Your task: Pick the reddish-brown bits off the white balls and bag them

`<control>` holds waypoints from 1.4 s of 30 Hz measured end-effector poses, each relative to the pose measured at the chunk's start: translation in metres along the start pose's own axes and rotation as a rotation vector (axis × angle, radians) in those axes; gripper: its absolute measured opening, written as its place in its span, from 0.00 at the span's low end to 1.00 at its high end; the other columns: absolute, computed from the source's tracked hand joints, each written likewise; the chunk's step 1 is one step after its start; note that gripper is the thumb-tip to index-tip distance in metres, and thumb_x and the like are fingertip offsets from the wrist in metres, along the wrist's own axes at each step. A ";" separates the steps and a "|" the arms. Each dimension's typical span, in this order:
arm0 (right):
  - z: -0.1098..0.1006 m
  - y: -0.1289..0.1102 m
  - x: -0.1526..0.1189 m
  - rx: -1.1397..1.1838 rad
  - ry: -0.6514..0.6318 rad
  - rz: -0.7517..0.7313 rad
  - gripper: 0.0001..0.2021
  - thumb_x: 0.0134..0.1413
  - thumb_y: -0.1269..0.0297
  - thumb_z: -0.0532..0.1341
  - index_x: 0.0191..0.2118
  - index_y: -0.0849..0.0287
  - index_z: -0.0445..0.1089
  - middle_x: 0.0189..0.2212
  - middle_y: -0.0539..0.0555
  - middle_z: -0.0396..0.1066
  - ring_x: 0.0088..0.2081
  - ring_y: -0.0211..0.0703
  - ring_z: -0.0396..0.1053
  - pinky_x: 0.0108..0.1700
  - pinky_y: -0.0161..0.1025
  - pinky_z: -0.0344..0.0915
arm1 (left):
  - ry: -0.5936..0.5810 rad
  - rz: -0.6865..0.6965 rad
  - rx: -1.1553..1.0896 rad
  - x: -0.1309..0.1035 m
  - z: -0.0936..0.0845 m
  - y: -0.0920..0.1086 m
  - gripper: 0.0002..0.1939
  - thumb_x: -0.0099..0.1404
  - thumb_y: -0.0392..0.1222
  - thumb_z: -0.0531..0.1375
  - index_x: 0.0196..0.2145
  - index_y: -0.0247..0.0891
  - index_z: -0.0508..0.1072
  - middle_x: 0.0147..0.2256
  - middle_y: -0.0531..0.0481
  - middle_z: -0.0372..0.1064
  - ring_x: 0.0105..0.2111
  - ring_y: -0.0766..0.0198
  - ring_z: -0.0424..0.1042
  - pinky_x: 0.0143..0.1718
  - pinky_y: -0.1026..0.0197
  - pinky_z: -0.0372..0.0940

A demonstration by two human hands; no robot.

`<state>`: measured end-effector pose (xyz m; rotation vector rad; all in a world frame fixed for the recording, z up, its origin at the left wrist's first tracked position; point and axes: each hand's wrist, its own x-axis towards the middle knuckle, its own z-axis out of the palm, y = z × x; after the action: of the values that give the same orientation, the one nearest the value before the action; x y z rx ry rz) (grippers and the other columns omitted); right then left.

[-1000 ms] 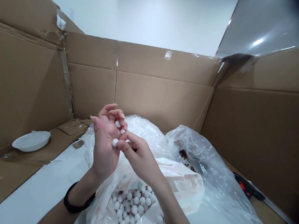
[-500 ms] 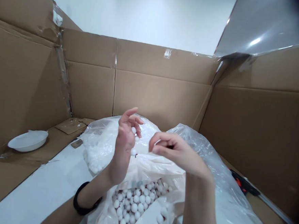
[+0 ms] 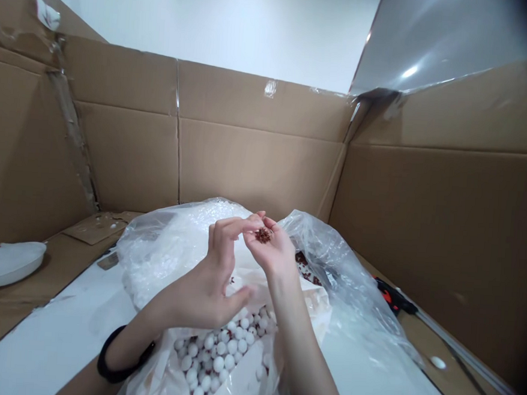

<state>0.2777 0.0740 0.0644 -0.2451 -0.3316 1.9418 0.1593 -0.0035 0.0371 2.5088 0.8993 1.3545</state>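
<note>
My right hand (image 3: pixel 271 246) is turned palm up above the bags, with a small heap of reddish-brown bits (image 3: pixel 263 235) lying in it. My left hand (image 3: pixel 213 278), a black band on its wrist, reaches over to it; its fingertips touch or nearly touch the right palm, and its thumb stands apart. No ball shows in the left hand. Below both hands is an open white plastic bag (image 3: pixel 244 380) of small white balls (image 3: pixel 219 363) with brown bits among them. A clear bag of white material (image 3: pixel 165 245) lies behind, and another clear bag (image 3: pixel 351 300) with brown bits lies to the right.
Cardboard walls (image 3: pixel 257 161) stand at the back and both sides. A white dish (image 3: pixel 8 267) sits at the left. On the right are a black and red tool (image 3: pixel 394 298) with a metal rod and a small white round object (image 3: pixel 438 362).
My right hand has turned palm up, showing the brown bits. My left hand has tipped over towards it, and the white balls at its fingers are no longer seen. The view has shifted right.
</note>
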 end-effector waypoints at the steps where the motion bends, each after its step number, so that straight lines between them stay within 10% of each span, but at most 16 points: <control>1: 0.001 0.002 0.000 0.019 0.017 0.012 0.19 0.61 0.77 0.38 0.23 0.57 0.56 0.16 0.45 0.50 0.17 0.31 0.54 0.19 0.26 0.58 | -0.026 -0.015 0.029 0.002 -0.001 0.001 0.41 0.55 0.33 0.61 0.59 0.51 0.43 0.56 0.43 0.46 0.57 0.50 0.47 0.57 0.45 0.48; 8: 0.004 0.012 -0.008 0.135 0.067 0.131 0.15 0.60 0.73 0.43 0.44 0.62 0.64 0.34 0.56 0.71 0.38 0.36 0.72 0.31 0.30 0.69 | 0.222 -0.078 0.414 0.013 -0.011 -0.015 0.11 0.66 0.38 0.54 0.44 0.45 0.71 0.39 0.46 0.61 0.42 0.55 0.57 0.46 0.51 0.56; 14: 0.008 0.020 -0.014 0.079 -0.007 0.182 0.21 0.59 0.72 0.43 0.56 0.63 0.60 0.49 0.60 0.70 0.52 0.42 0.69 0.35 0.33 0.72 | 0.218 -0.027 0.492 0.013 -0.022 -0.027 0.09 0.64 0.44 0.58 0.38 0.48 0.78 0.36 0.47 0.67 0.38 0.55 0.57 0.41 0.53 0.57; 20: 0.005 0.029 -0.016 0.070 -0.037 0.202 0.20 0.58 0.73 0.45 0.55 0.61 0.60 0.54 0.61 0.67 0.43 0.38 0.72 0.23 0.27 0.67 | 0.137 -0.058 0.458 0.011 -0.027 -0.022 0.09 0.65 0.44 0.57 0.36 0.46 0.78 0.36 0.47 0.70 0.37 0.55 0.57 0.39 0.53 0.57; 34: 0.003 0.038 -0.011 0.067 0.004 0.199 0.10 0.60 0.71 0.48 0.35 0.62 0.65 0.25 0.52 0.70 0.25 0.32 0.68 0.29 0.28 0.70 | 0.264 -0.060 0.362 0.011 -0.042 -0.016 0.08 0.65 0.41 0.56 0.32 0.44 0.75 0.32 0.50 0.70 0.34 0.56 0.58 0.37 0.57 0.54; 42: -0.001 0.035 -0.012 -0.504 -0.406 0.233 0.23 0.55 0.52 0.59 0.18 0.58 0.52 0.10 0.39 0.41 0.14 0.27 0.34 0.12 0.26 0.33 | 0.300 -0.089 0.422 0.011 -0.048 -0.009 0.08 0.67 0.40 0.54 0.31 0.41 0.71 0.31 0.50 0.67 0.34 0.59 0.60 0.37 0.59 0.54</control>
<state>0.2519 0.0507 0.0514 -0.2194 -1.1069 2.1049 0.1216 0.0035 0.0692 2.5447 1.4783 1.6910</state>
